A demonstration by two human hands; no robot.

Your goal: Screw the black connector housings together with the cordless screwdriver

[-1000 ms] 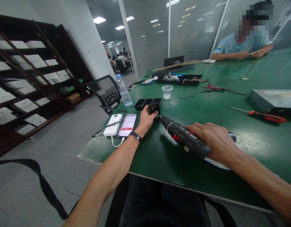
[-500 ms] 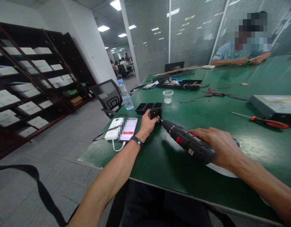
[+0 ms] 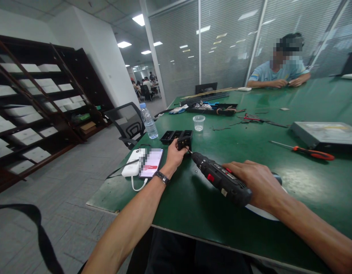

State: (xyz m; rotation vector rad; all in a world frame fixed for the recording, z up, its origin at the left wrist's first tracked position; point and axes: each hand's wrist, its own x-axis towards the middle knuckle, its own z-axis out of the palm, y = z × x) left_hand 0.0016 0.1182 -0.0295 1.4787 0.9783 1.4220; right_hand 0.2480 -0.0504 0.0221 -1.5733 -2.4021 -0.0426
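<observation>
The right hand (image 3: 258, 182) is wrapped round the drill (image 3: 221, 182), whose tip points at the black block (image 3: 184, 143) that the left hand (image 3: 176, 156) pinches just in front of a black tray (image 3: 167, 137); should the block twist in that pinch, or the drill lean off line, the tip could skid into the fingers close beside it. The green table (image 3: 176, 205) bears a phone (image 3: 151, 163), a screwdriver (image 3: 313, 153), a bottle (image 3: 149, 121) and a cup (image 3: 199, 123), with a person (image 3: 281, 72) seated across it before a glass wall (image 3: 221, 38).
</observation>
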